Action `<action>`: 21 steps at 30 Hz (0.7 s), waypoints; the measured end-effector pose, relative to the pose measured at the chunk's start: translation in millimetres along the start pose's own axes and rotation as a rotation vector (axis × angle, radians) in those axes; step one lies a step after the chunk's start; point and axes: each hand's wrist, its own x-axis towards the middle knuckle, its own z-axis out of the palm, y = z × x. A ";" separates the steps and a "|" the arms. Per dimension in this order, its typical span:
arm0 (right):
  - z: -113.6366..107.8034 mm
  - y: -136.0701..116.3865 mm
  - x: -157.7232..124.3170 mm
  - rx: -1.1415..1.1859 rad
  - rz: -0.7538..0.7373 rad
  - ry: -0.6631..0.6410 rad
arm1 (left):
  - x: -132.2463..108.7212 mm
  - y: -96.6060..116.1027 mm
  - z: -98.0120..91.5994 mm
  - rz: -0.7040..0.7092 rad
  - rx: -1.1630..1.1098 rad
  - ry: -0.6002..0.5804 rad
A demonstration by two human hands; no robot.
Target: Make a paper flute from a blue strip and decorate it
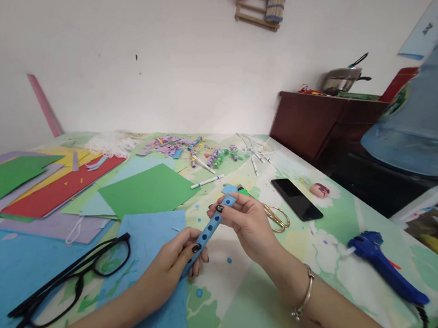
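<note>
A narrow blue strip [210,227], which looks like craft foam or paper, carries a row of dark round spots; I cannot tell whether they are holes. It slants upward above the table. My left hand [180,256] grips its lower end, thumb on top. Near the upper end, my right hand [249,224] pinches it between thumb and fingers. Beneath my left hand lies a blue sheet [157,231]. Gold-handled scissors [279,219] rest just beyond my right hand, their blades partly hidden. Small blue dots [199,292] lie on the tablecloth.
Black glasses [80,280] and coloured sheets [146,192] cover the left side. A phone [297,198], a small pink object [319,190] and a blue glue gun [387,267] with its cord lie right. Cut scraps [167,146], curled strips [220,157] and white sticks [206,181] sit farther back.
</note>
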 end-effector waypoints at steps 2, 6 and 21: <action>0.5 -0.7 -1.0 0.004 0.006 -0.005 | -0.1 -0.2 0.5 0.002 0.012 0.008; -0.2 -1.1 -0.7 -0.016 0.014 -0.028 | -1.1 -1.3 1.4 0.015 0.013 0.008; -5.9 -2.3 3.6 -0.067 -0.046 0.016 | -2.7 4.2 3.1 -0.082 -0.123 0.106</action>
